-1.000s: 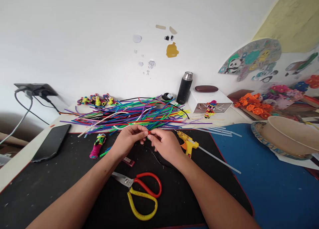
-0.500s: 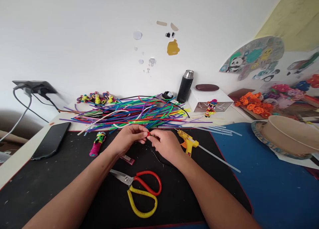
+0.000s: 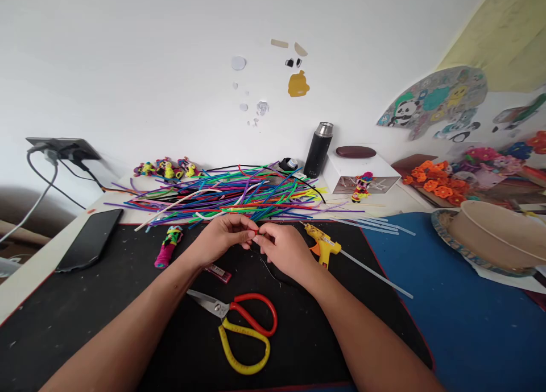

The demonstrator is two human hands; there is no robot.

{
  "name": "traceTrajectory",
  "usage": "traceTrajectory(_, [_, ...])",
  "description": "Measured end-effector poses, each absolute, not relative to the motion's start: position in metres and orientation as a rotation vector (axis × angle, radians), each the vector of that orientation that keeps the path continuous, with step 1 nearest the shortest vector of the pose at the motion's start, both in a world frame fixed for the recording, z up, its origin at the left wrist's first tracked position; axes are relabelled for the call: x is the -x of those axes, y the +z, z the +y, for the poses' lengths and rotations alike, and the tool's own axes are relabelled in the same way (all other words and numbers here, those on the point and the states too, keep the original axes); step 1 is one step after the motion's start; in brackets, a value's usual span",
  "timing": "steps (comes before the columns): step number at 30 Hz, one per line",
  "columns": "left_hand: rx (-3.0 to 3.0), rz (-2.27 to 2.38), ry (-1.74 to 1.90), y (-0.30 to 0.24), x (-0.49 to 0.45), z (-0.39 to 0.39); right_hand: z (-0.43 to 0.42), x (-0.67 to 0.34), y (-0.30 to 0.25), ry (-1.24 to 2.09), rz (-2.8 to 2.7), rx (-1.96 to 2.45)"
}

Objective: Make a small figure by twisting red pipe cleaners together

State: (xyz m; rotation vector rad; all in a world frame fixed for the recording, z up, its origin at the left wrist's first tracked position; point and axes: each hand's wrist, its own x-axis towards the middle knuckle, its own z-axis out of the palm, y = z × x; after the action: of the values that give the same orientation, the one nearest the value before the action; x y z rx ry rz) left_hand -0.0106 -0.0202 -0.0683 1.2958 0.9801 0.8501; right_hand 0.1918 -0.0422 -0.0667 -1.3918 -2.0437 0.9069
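Fingers [image 3: 244, 236] of both hands meet tip to tip, the left hand [image 3: 226, 235] and the right hand [image 3: 284, 247] each pinching a small red piece [image 3: 256, 231] between thumb and forefinger, its shape mostly hidden by them. Behind everything rises a white wall [image 3: 149, 85] with stickers on it. Below the hands spreads a black mat [image 3: 85, 324], with a blue mat [image 3: 460, 335] on its right. Just beyond the fingertips lies a long, tangled heap of coloured fuzzy sticks [image 3: 222, 196]. Over on the far right sits a beige bowl [image 3: 499, 238], and behind the heap, to its right, a white box [image 3: 360, 167] with a dark red case [image 3: 356, 152] on top. Nearer, scissors [image 3: 224, 311] with one red and one yellow handle lie below the hands, blades pointing left. At the left edge of the black mat is a phone [image 3: 90, 241], and a dark flask [image 3: 319, 150] stands beside the box. Just right of the right hand lies a yellow glue gun [image 3: 323, 242], a clear stick trailing from its back. Left of the left forearm rests a pink and green figure [image 3: 168, 247]; smallest of all is the red piece, held above the black mat between the two hands
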Motion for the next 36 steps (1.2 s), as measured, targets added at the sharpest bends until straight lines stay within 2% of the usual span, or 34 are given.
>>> traceTrajectory(13, [-1.025, 0.909, 0.952, -0.0690, 0.0041, -0.0218, -0.0413, -0.1910, -0.0680, 1.007, -1.925, 1.298])
traceTrajectory(27, [-1.021, 0.806, 0.809, -0.0686, 0.0128, -0.0203, -0.0428, -0.1913, -0.0712, 1.035, -1.937, 1.264])
traceTrajectory(36, [-0.925, 0.803, 0.914, -0.0712, 0.0093, -0.0199, -0.0435, -0.1902, -0.0651, 1.074, -1.873, 1.253])
